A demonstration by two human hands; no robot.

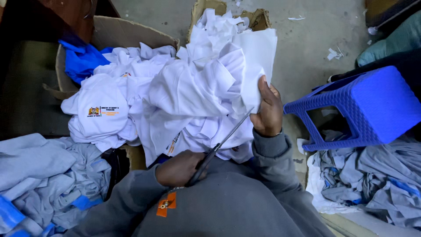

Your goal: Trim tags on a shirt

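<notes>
Left hand [179, 168]: fingers curled shut through handles of scissors [219, 148], blades slightly parted, angled up toward white fabric piece [254, 66]. Right hand [268, 110]: raised, fingers pinched closed on lower edge of that piece — held above heap of white garments [144, 96] in cardboard box [118, 31]. Blue plastic stool [368, 105] tipped over at right; grey cloth pile [44, 175] at left.

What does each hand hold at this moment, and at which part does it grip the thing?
The left hand holds scissors by the handles. The right hand pinches a white cloth piece at its lower edge, near the blade tips.
</notes>
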